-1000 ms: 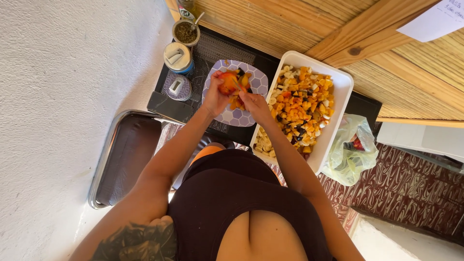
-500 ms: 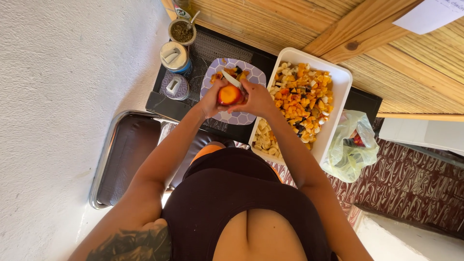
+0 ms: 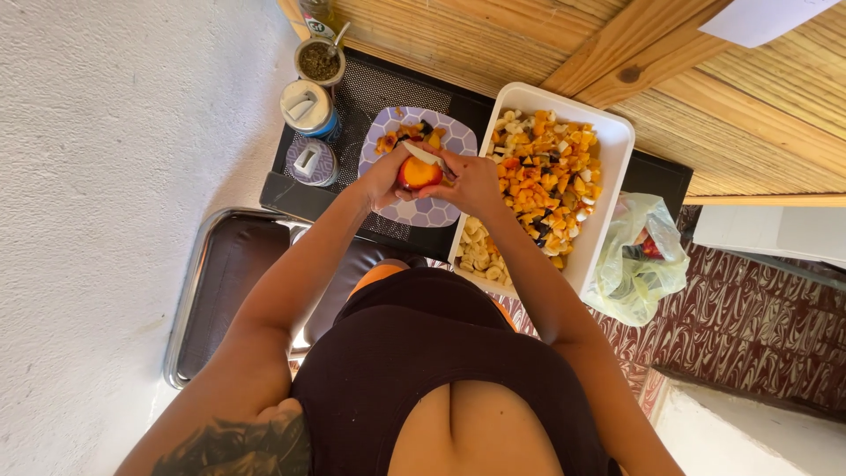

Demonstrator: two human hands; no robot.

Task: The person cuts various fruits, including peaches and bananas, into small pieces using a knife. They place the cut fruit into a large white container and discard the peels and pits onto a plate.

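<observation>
Round orange-red peach (image 3: 417,173): cupped in the left hand (image 3: 385,175), grip curled about its left side, held above the lilac hexagon-patterned plate (image 3: 432,211). White-bladed knife (image 3: 425,156): clasped in the right hand (image 3: 470,182), grip pressed around the handle, blade lying across the fruit's top. Adjacent right: white rectangular tray (image 3: 608,189) of diced orange and pale fruit, on the black counter (image 3: 661,176).

Knife handle (image 3: 458,181) hidden inside right grip (image 3: 471,183)
</observation>
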